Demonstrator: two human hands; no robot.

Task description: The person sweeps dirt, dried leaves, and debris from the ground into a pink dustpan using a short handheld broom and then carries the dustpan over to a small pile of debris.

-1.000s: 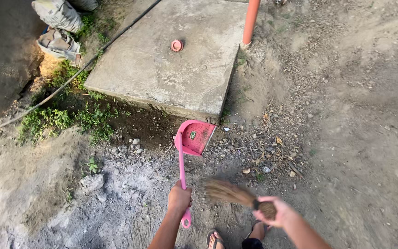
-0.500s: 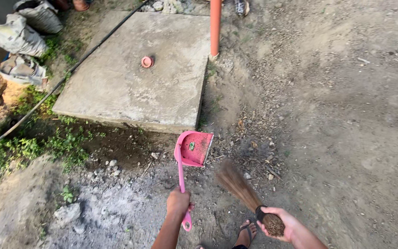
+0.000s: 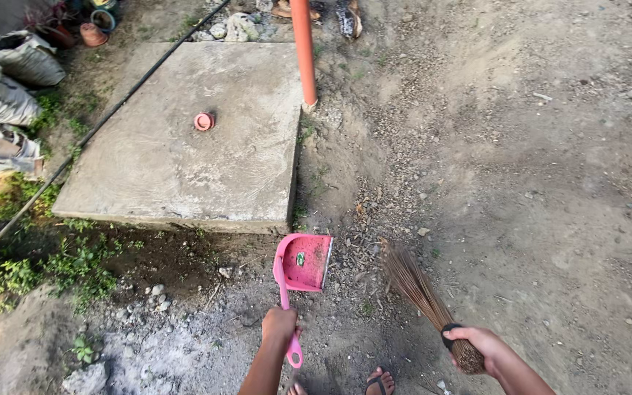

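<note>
**Pink dustpan and stick broom on a dirt yard**

The bare dirt ground (image 3: 550, 183) fills most of the view, strewn with small stones and dry leaf bits. At upper left lies a flat concrete slab (image 3: 177, 161), with a small round pink cap (image 3: 203, 121) on it and an orange pipe (image 3: 303, 51) standing upright at its right edge. A black hose (image 3: 96, 128) runs diagonally past the slab's left side, and grey filled sacks (image 3: 9, 80) sit beyond it among green weeds (image 3: 31, 263).

Just below the slab's near right corner rests the pink dustpan (image 3: 303, 262), its scoop on the ground with its open mouth to the right. The left hand (image 3: 280, 326) is closed round its long handle, near the lower end. To the right, the stick broom (image 3: 415, 285) slants up and left — its bristle tips touch the dirt just beside the pan. The right hand (image 3: 477, 344) is wrapped round the broom's bound base.
</note>
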